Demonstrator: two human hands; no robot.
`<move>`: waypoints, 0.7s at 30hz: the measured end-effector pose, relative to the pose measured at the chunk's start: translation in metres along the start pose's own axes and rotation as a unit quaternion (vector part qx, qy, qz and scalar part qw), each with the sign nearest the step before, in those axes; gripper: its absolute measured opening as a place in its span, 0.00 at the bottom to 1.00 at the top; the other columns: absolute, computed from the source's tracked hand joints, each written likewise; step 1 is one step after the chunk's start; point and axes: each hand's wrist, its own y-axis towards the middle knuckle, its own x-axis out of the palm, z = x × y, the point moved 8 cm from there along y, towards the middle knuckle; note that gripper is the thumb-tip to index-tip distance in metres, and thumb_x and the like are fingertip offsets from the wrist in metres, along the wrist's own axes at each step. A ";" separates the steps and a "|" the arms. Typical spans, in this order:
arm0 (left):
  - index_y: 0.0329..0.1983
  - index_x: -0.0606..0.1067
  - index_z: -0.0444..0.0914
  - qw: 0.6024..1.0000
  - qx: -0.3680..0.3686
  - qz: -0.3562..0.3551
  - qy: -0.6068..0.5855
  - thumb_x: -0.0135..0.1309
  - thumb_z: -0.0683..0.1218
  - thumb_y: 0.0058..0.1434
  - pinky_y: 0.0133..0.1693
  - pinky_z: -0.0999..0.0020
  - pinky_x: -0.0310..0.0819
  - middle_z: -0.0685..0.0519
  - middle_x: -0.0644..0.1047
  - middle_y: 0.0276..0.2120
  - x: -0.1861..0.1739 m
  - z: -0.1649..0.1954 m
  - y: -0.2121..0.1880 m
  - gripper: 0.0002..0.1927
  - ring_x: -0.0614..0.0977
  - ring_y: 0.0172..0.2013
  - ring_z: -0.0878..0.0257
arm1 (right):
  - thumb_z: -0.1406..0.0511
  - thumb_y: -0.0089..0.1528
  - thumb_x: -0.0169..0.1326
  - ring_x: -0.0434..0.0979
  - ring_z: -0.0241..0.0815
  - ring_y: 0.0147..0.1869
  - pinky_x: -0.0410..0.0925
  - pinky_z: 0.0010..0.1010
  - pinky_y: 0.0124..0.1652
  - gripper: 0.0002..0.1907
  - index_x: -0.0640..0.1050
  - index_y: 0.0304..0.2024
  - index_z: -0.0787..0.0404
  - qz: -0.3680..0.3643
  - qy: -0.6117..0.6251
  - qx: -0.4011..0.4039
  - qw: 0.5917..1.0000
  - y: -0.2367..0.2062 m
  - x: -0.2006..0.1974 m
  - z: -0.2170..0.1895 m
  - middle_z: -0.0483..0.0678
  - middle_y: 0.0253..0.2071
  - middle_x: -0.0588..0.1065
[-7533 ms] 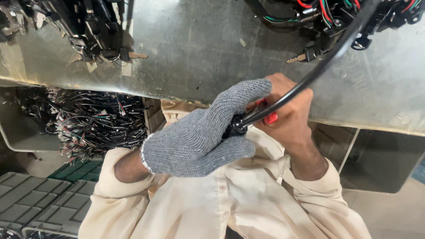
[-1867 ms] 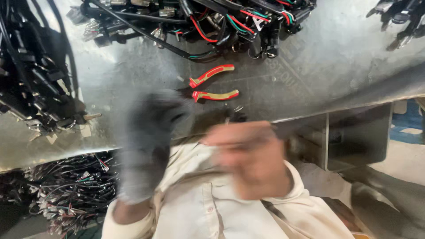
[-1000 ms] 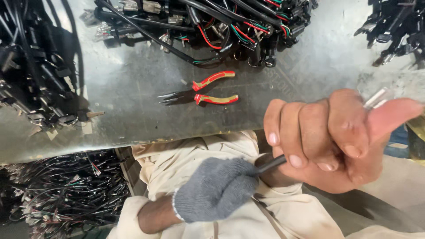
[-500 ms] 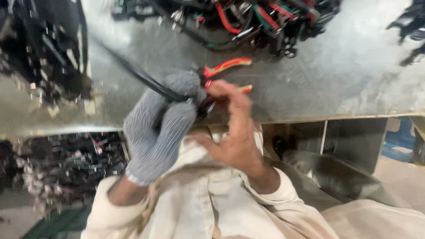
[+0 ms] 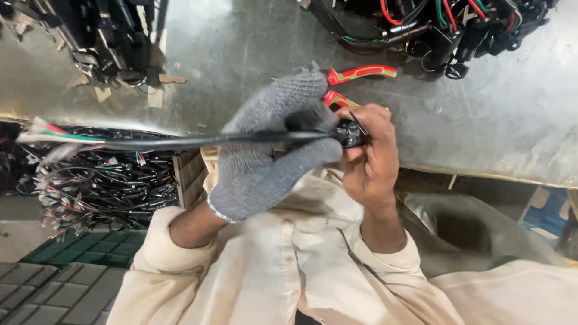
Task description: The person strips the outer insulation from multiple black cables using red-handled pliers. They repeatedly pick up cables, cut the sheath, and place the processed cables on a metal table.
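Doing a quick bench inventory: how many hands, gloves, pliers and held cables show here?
Hands: 2, left hand and right hand
Gloves: 1, grey, on the left
Pliers: 1
Held cable: 1
Total: 5

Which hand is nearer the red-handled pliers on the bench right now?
Left, narrowly. The gloved left hand overlaps the red-handled pliers at its knuckles. The bare right hand sits just below the handles, pinching the black connector.

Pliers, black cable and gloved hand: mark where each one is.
Pliers [image 5: 361,73], head view, on the upper red-and-yellow handle lying on the metal table.
Black cable [image 5: 180,142], head view, on the sleeved stretch left of the glove.
Left hand [image 5: 271,144], head view, on the back of the grey knit glove.
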 end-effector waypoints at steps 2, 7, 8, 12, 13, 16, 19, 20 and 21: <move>0.66 0.71 0.34 0.996 -0.040 -0.027 -0.077 0.69 0.41 0.64 0.56 0.72 0.81 0.50 0.80 0.55 0.007 -0.004 -0.001 0.29 0.83 0.52 0.66 | 0.59 0.76 0.46 0.76 0.47 0.54 0.67 0.34 0.58 0.19 0.66 0.64 0.64 -0.002 0.004 -0.033 0.999 0.003 -0.001 -0.005 0.53 0.54 0.75; 0.67 0.69 0.36 0.993 -0.020 -0.055 -0.104 0.68 0.41 0.68 0.55 0.75 0.83 0.53 0.81 0.52 0.013 -0.005 -0.008 0.27 0.84 0.50 0.71 | 0.73 0.74 0.44 0.76 0.50 0.53 0.71 0.36 0.56 0.16 0.66 0.64 0.66 -0.003 -0.043 -0.041 0.998 0.002 -0.008 -0.013 0.59 0.54 0.75; 0.67 0.69 0.36 0.992 -0.025 -0.071 -0.105 0.68 0.41 0.68 0.55 0.75 0.83 0.53 0.81 0.52 0.014 -0.008 -0.007 0.27 0.84 0.50 0.71 | 0.75 0.72 0.44 0.76 0.49 0.52 0.71 0.34 0.54 0.16 0.66 0.63 0.67 -0.003 -0.054 -0.047 0.997 0.002 -0.009 -0.016 0.59 0.55 0.75; 0.66 0.71 0.36 0.982 -0.043 -0.149 -0.110 0.66 0.42 0.68 0.55 0.72 0.83 0.52 0.82 0.51 0.016 -0.014 0.001 0.26 0.86 0.50 0.69 | 0.66 0.73 0.46 0.78 0.47 0.55 0.69 0.27 0.52 0.18 0.69 0.62 0.71 -0.023 -0.051 0.019 0.998 0.002 -0.003 -0.012 0.60 0.54 0.75; 0.64 0.72 0.37 0.986 -0.019 -0.153 -0.066 0.67 0.43 0.67 0.55 0.71 0.83 0.52 0.82 0.52 0.014 -0.012 0.006 0.25 0.86 0.49 0.67 | 0.63 0.74 0.46 0.78 0.45 0.56 0.69 0.27 0.54 0.20 0.68 0.63 0.72 -0.015 -0.048 0.021 0.999 0.002 -0.001 -0.014 0.60 0.55 0.75; 0.61 0.73 0.40 0.986 0.093 -0.121 0.062 0.65 0.44 0.64 0.57 0.64 0.79 0.47 0.79 0.57 0.009 0.006 0.012 0.22 0.84 0.53 0.56 | 0.57 0.77 0.44 0.76 0.43 0.57 0.67 0.26 0.58 0.25 0.67 0.65 0.74 0.012 -0.034 0.053 0.998 0.000 0.003 -0.017 0.59 0.57 0.73; 0.60 0.70 0.35 0.982 0.132 -0.080 0.105 0.61 0.43 0.62 0.58 0.56 0.74 0.41 0.75 0.58 0.013 0.020 0.005 0.24 0.80 0.57 0.46 | 0.54 0.75 0.44 0.74 0.38 0.54 0.67 0.23 0.54 0.28 0.67 0.64 0.72 0.059 0.110 0.138 0.983 -0.005 0.002 -0.004 0.53 0.54 0.73; 0.61 0.69 0.32 0.984 0.129 -0.071 0.104 0.60 0.43 0.62 0.58 0.53 0.72 0.39 0.74 0.57 0.015 0.022 0.002 0.25 0.79 0.57 0.43 | 0.53 0.74 0.45 0.74 0.36 0.53 0.67 0.21 0.51 0.28 0.67 0.64 0.71 0.081 0.177 0.173 0.966 -0.008 0.000 0.004 0.49 0.53 0.73; 0.61 0.70 0.36 0.986 0.104 -0.071 0.107 0.61 0.44 0.65 0.58 0.57 0.73 0.43 0.75 0.58 0.019 0.019 0.000 0.23 0.80 0.57 0.47 | 0.55 0.74 0.45 0.73 0.36 0.51 0.66 0.21 0.51 0.25 0.70 0.61 0.71 0.046 0.168 0.162 0.971 -0.007 0.003 0.004 0.50 0.50 0.73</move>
